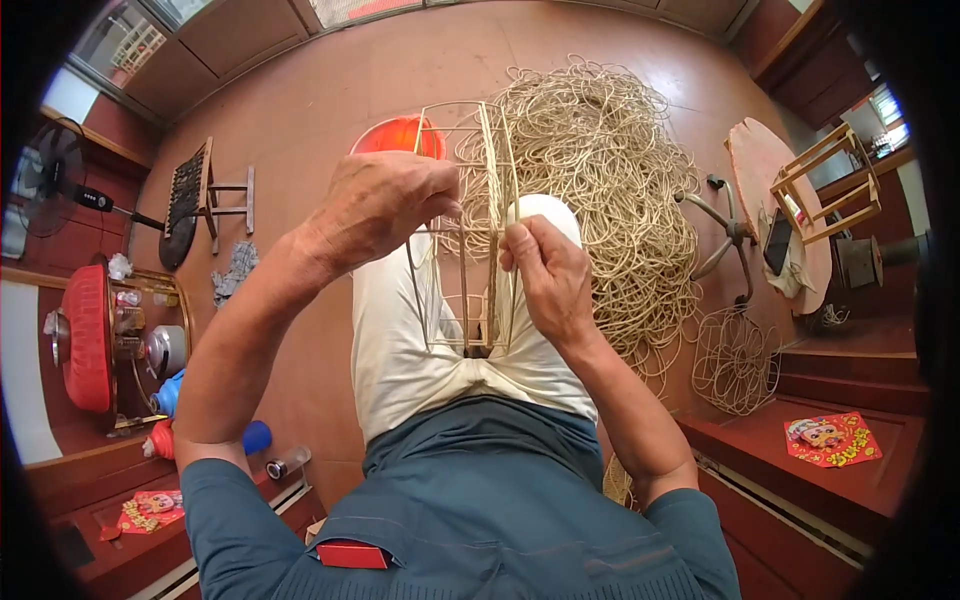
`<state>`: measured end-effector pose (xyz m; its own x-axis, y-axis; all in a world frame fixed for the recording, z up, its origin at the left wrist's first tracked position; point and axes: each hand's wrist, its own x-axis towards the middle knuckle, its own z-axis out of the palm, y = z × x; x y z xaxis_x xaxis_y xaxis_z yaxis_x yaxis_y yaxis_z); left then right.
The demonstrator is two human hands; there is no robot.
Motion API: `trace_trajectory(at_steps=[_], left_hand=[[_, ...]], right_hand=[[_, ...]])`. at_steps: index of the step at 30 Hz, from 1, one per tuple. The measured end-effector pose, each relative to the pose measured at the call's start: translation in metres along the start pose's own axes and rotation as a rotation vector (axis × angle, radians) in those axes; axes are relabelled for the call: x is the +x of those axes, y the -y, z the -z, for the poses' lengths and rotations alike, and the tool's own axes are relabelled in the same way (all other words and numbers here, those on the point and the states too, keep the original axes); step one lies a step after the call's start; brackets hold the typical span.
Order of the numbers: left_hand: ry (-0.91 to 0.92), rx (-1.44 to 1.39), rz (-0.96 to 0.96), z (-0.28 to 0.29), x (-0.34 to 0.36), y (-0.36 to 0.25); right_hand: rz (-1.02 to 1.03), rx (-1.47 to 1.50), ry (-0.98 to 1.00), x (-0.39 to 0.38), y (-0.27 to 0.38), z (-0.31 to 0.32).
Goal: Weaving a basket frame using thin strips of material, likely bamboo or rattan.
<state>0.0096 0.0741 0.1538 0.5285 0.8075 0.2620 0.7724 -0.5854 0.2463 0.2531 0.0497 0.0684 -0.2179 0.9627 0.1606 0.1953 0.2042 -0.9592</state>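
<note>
An open box-shaped frame of thin bars (465,265) stands between my thighs, rising from my lap. Pale cord strands (493,170) run lengthwise along its right side. My right hand (548,275) is closed on that side, thumb and fingers pinching the corded bar about midway up. My left hand (390,200) is raised over the frame's left side, its fingers curled together in a pinch. What those fingers hold is hidden; a thin strand may pass there, but I cannot tell.
A large heap of loose pale cord (610,190) covers the floor ahead right, with a smaller coil (735,360) nearer. An orange-red basin (400,135) sits beyond my left hand. At left are a low wooden stool (205,195) and fan (60,175); at right, a round tabletop (765,165).
</note>
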Motion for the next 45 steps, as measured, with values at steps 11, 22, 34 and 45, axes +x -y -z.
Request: trace_trajectory(at_steps=[11,22,34,45], left_hand=[[-0.079,0.072,-0.08,0.007,0.056,0.043],[-0.146,-0.012,0.021,-0.016,0.105,0.09],[0.007,-0.268,0.226,-0.025,0.118,0.088],[0.084,-0.287,0.297,-0.019,0.124,0.088]], right_hand=[[0.081,-0.04,0.034,-0.045,0.002,0.016],[0.125,-0.029,0.061,-0.061,0.007,0.023],[0.099,-0.056,0.087,-0.061,0.005,0.027],[0.284,-0.287,-0.146,0.005,0.025,0.063]])
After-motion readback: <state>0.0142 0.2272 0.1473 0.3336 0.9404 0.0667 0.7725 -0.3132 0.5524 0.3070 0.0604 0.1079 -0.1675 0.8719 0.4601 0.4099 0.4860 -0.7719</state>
